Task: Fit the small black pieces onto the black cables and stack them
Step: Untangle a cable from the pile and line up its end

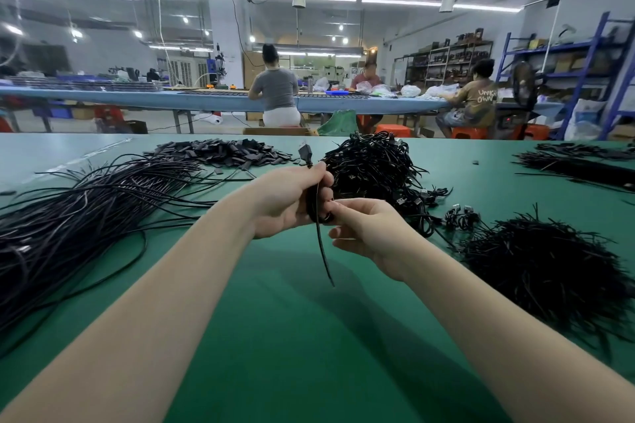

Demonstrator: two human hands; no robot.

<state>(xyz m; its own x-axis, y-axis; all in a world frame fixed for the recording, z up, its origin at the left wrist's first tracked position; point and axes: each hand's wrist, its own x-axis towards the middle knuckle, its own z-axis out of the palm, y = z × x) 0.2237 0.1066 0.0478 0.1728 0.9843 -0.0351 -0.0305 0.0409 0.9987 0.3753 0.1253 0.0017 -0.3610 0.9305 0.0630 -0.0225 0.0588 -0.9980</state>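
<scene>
Both hands are up over the green desk (pixel 309 336), meeting in the middle. The left hand (pixel 288 199) is wrapped around a black cable (pixel 321 251), fingers curled tight on it, with the plug end (pixel 305 151) poking up above the fist and the free tail hanging down toward the desk. The right hand (pixel 367 230) comes in from the side, its fingertips pinching at the cable right where the left hand holds it. Something small and dark sits at that pinch; whether it is one of the small black pieces, I can't tell.

Around them: a long sprawl of loose cables (pixel 79 216) lies on the left of the desk. Behind it, at the far edge, a heap of small black pieces (pixel 223 151). Just beyond the hands, a tangled mound of cables with plugs (pixel 374 168). To the right, a bushy pile of thin black strands (pixel 543 268), and farther right another bundle (pixel 577 165) lying flat.

In the background, three people sit at a long blue bench (pixel 137 96), with shelving (pixel 563 62) along the right wall.
</scene>
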